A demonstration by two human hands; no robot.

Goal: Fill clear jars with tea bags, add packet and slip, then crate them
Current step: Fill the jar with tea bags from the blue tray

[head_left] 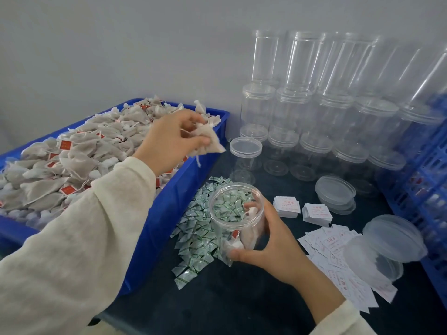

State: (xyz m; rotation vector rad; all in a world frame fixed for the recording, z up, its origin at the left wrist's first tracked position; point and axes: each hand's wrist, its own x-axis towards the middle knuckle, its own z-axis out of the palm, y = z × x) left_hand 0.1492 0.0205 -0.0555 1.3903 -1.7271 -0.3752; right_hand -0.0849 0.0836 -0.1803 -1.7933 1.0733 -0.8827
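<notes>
Left grip pinches tea bags over the blue bin; right grip clasps the jar beside green packets.

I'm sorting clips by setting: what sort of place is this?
Probably a small tea-packing workstation, not a home kitchen. A blue plastic bin heaped with grey mesh tea bags, stacked rows of empty clear plastic jars, and piles of white printed paper slips on the dark table suggest batch packing.

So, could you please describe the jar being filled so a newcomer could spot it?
Beside the blue tray of tea bags, above the green-and-white packets, the right hand holds a clear jar. Unlike the stacked jars behind, it is lidless and tilted.
</notes>
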